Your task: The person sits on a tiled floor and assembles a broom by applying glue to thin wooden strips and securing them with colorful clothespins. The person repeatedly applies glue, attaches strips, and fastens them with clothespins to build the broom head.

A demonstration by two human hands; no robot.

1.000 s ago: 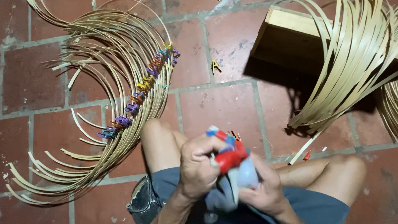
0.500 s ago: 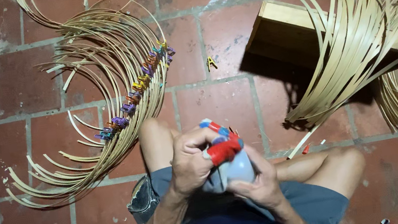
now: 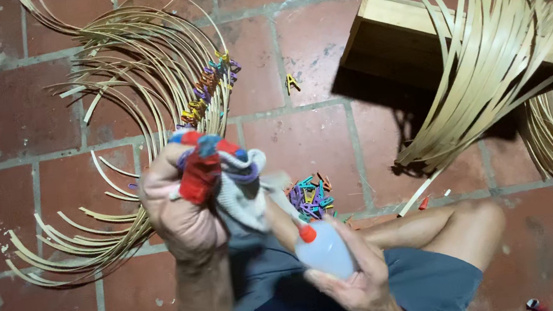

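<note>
Left hand (image 3: 180, 202) raised, fist closed around a grey cloth (image 3: 239, 192), fingertips taped red and blue, right hand (image 3: 355, 279) gripping a small squeeze bottle (image 3: 323, 248) against the cloth, above the lap, bamboo strips (image 3: 142, 87) on brick floor (image 3: 302, 138).

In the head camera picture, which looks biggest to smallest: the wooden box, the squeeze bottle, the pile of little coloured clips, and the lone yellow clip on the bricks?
1. Wooden box
2. Squeeze bottle, though it sits nearer the camera, which inflates it
3. Pile of coloured clips, close to the bottle in apparent size, so this order is unsure
4. Lone yellow clip
</note>
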